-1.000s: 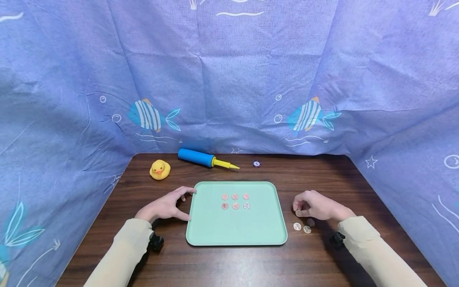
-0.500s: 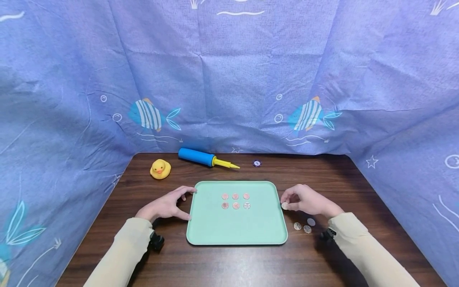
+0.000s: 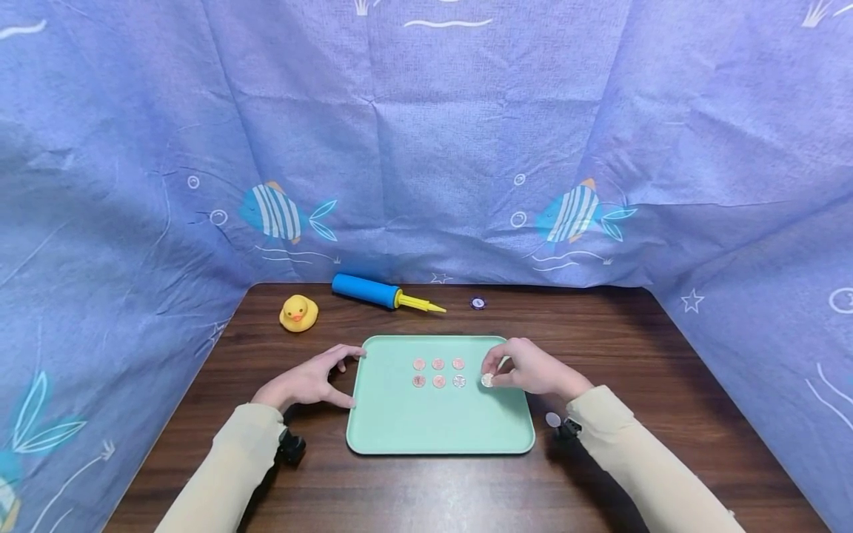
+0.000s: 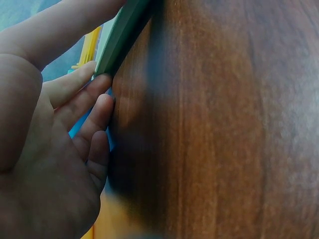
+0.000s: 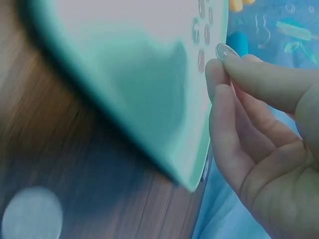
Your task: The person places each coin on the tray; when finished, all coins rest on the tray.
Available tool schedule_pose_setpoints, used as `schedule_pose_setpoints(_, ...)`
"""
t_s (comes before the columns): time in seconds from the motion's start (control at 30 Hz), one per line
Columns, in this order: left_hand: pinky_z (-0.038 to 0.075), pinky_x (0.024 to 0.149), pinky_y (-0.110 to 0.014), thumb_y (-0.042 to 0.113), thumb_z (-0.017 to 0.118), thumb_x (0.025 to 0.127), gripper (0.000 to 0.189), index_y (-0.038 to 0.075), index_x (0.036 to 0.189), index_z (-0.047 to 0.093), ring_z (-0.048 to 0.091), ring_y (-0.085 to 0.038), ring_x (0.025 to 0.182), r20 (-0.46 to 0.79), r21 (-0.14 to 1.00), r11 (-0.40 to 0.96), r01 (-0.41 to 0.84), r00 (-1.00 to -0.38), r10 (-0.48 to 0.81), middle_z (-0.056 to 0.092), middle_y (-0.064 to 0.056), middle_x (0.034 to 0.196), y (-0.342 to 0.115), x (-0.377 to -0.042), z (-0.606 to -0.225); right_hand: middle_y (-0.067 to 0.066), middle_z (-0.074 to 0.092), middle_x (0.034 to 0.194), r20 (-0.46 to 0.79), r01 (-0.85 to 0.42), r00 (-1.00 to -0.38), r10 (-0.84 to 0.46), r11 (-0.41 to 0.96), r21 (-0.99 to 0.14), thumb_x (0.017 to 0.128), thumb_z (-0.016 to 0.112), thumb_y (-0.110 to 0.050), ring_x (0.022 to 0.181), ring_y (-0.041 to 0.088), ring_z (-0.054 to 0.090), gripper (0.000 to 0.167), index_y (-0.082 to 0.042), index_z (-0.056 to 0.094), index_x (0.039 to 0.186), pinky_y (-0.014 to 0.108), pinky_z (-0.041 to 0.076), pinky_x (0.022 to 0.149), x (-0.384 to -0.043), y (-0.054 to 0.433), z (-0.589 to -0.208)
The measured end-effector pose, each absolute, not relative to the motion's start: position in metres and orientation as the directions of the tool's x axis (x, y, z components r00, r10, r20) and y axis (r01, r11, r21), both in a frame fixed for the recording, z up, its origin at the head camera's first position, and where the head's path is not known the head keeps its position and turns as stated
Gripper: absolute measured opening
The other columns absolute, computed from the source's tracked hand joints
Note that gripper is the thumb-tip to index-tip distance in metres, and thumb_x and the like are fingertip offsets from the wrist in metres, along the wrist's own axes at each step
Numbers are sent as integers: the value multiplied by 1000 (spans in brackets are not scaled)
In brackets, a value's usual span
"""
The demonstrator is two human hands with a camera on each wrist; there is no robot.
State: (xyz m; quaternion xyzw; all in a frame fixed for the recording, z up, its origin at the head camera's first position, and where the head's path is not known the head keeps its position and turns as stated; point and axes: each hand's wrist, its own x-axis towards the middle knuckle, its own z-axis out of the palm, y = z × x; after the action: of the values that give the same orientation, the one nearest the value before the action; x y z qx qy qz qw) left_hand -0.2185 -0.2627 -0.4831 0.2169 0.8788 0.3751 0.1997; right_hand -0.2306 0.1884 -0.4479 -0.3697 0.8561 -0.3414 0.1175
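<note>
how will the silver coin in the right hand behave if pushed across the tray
The held coin looks thin and flat, so it would probably slide rather than tip. Being round, it could roll if stood on edge. The tray looks smooth, likely giving little grip.

I see the person's right hand (image 5: 264,139) pinching a round, silvery metal coin (image 5: 226,51) between thumb and fingertips, the coin being tilted. Near it lies a pale green, smooth tray (image 5: 119,89) with raised rim, and on this tray are small, round, copper-coloured coins (image 5: 201,60) with one silver-coloured coin (image 5: 196,31) among them. On the brown wooden table (image 5: 149,209), apart from the tray, is a pale, round disc (image 5: 32,216), quite blurred. Behind the hand there is a printed blue cloth (image 5: 281,30).
</note>
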Motion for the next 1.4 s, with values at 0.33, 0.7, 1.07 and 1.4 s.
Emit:
schedule_pose_setpoints(0.33, 41, 103, -50, 37, 92, 82, 93, 19, 159, 42, 46, -28, 124, -182, 744, 625, 236, -828, 531, 43, -6, 154, -264, -217, -484, -2, 76, 92, 87, -623, -616, -783, 417, -662, 89, 77, 5, 85, 9, 68, 14, -9, 78, 94, 28, 60, 79, -227, 145, -451)
schedule_pose_setpoints(0.7, 42, 102, -50, 36, 92, 82, 93, 19, 158, 43, 46, -27, 123, -181, 745, 624, 237, -828, 531, 44, -6, 154, -263, -217, -484, 2, 75, 87, 21, -640, -577, -816, 436, -633, 87, 80, 5, 78, 4, 70, 15, -6, 78, 97, 23, 57, 77, -220, 109, -452)
schedule_pose_setpoints(1.07, 42, 102, -50, 37, 92, 81, 93, 20, 158, 43, 47, -27, 123, -175, 744, 622, 245, -827, 535, 44, -6, 154, -264, -220, -485, 1, 76, 90, 26, -701, -563, -826, 461, -544, 89, 80, 3, 84, 9, 70, 13, -7, 78, 97, 22, 55, 78, -214, 89, -457)
schedule_pose_setpoints(1.4, 41, 103, -50, 37, 93, 81, 93, 20, 158, 43, 46, -27, 123, -175, 744, 623, 242, -829, 532, 44, -5, 154, -264, -220, -486, 8, 76, 93, 62, -722, -567, -821, 459, -518, 92, 78, 2, 88, 15, 73, 8, -3, 77, 97, 24, 56, 81, -208, 78, -454)
